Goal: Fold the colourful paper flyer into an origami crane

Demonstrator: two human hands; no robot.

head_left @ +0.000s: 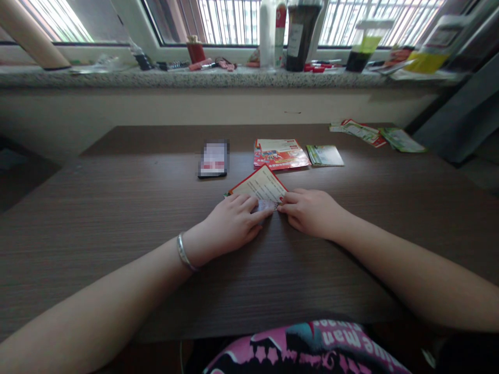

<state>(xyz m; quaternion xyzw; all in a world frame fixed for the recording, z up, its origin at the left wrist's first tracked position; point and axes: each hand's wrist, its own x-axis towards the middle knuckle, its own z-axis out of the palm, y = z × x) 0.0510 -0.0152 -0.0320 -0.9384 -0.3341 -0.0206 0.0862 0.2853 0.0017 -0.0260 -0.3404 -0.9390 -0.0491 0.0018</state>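
A folded paper leaflet (260, 188), pale with a red border, lies on the dark wooden table (117, 208) just in front of me. My left hand (230, 223) lies on its near left part, fingers flat and pressing down. My right hand (307, 210) touches the leaflet's near right corner, with its fingers curled together on the paper's edge. A silver bracelet (183, 253) sits on my left wrist.
Beyond the leaflet lie a phone (213, 159), a red flyer (278, 154) and a green card (325, 155). More leaflets (362, 131) sit at the far right. The stone windowsill (195, 78) holds bottles (300, 31), a jar and small items.
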